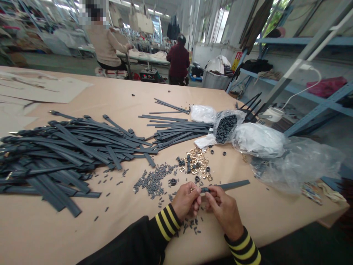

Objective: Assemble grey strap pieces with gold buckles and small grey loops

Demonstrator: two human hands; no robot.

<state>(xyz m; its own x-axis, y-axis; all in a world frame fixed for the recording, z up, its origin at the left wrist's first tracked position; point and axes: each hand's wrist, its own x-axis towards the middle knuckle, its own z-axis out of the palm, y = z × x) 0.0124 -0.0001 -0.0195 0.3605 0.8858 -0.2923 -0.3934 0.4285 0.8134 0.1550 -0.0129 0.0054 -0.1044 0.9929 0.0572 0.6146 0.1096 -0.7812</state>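
My left hand [188, 200] is closed at the near middle of the table, pinching the buckle end of a dark grey strap; a bit of gold metal shows at its fingertips. Close beside it on the right, my right hand [223, 208] grips the same strap [235, 184], whose free end stretches out to the right. Just beyond the hands lie gold buckles [202, 159] mixed with dark rings. Small dark grey pieces [156, 180] are heaped to the left of the buckles, and more are scattered under the hands.
A large pile of grey straps [68, 147] covers the left of the table [124, 235]. Thinner straps [182, 133] lie at the centre, beside a plastic bag of black rings [226, 127] and white bags [259, 138]. Shelves [298, 82] stand right; two people are beyond the table.
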